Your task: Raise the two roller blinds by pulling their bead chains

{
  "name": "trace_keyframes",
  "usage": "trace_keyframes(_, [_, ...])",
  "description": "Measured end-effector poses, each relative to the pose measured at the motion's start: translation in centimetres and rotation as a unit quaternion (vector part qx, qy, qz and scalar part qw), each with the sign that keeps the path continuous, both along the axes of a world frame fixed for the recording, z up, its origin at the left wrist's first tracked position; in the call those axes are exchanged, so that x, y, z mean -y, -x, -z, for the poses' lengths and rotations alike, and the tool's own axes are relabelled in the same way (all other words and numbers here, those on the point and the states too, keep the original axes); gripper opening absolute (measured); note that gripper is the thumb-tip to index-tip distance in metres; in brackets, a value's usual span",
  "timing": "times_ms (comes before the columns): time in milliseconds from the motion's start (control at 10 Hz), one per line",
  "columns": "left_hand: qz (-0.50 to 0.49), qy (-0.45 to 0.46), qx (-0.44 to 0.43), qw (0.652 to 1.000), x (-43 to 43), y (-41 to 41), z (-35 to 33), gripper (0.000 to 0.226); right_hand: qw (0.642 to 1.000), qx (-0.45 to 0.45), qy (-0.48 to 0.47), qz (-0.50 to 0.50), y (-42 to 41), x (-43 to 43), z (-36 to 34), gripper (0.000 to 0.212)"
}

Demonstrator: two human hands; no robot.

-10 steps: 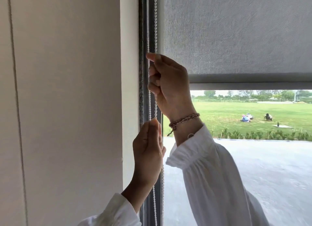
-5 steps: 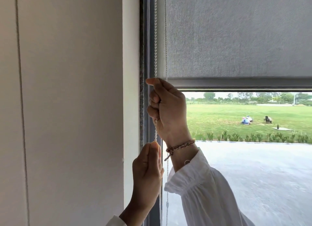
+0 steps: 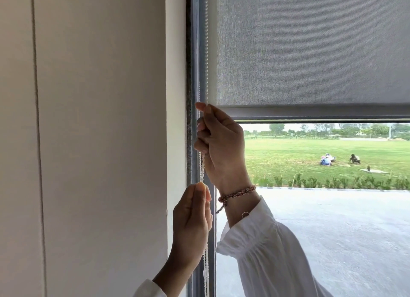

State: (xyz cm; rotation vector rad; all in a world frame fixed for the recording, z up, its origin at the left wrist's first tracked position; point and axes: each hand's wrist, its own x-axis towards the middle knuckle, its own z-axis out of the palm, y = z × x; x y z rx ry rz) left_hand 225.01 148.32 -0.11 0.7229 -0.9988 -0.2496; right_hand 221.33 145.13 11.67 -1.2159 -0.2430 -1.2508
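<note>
A grey roller blind (image 3: 310,45) covers the upper part of the window, its bottom bar (image 3: 321,112) hanging a little above mid-height. A white bead chain (image 3: 206,41) runs down the window's left edge beside the blind. My right hand (image 3: 219,145) is closed around the chain just below the bar's left end. Lower down, my left hand (image 3: 192,216) pinches the same chain between thumb and fingers, and the loop hangs on below it. Only this one blind is in view.
A cream wall (image 3: 88,141) fills the left half, meeting the grey window frame (image 3: 193,52). Through the glass I see a concrete yard, a hedge row and a green field with people sitting far off.
My right hand has slid down the chain from well above the bottom bar to just under it. The left hand kept its grip below. The bottom bar sits slightly higher in the window.
</note>
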Motion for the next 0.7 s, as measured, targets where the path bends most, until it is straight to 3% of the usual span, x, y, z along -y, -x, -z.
trace_keyframes(100, [0.008, -0.014, 0.006, 1.000, 0.1, -0.6, -0.5, 0.032, 1.000, 0.002, -0.006, 0.005, -0.3, 0.5, 0.1, 0.020])
trace_keyframes(200, [0.001, -0.052, 0.001, 0.999, 0.5, -1.2, -0.8, 0.042, 1.000, -0.008, -0.013, 0.026, -0.5, 1.0, 0.4, 0.019])
trace_keyframes(300, [-0.083, -0.069, 0.038, 0.993, 1.1, -1.3, -0.9, 0.043, 0.998, -0.030, -0.027, 0.047, -0.2, 1.5, 0.7, 0.017])
trace_keyframes(400, [-0.203, -0.101, 0.082, 0.971, 1.6, -0.9, -1.1, 0.024, 0.996, -0.062, -0.029, 0.058, 0.8, 2.4, 1.2, 0.014])
trace_keyframes(500, [-0.296, -0.120, 0.096, 0.943, 2.1, 0.1, -1.3, 0.034, 0.985, -0.144, -0.004, 0.094, 2.4, 3.4, 2.1, 0.029])
trace_keyframes(600, [-0.361, -0.071, 0.092, 0.925, 2.5, 3.2, -1.5, 0.040, 0.965, -0.212, 0.026, 0.154, 5.3, 4.8, 3.1, 0.048])
trace_keyframes(700, [-0.344, 0.002, 0.065, 0.937, 3.1, 7.5, -1.9, 0.037, 0.957, -0.211, 0.036, 0.196, 9.9, 7.1, 3.8, 0.042])
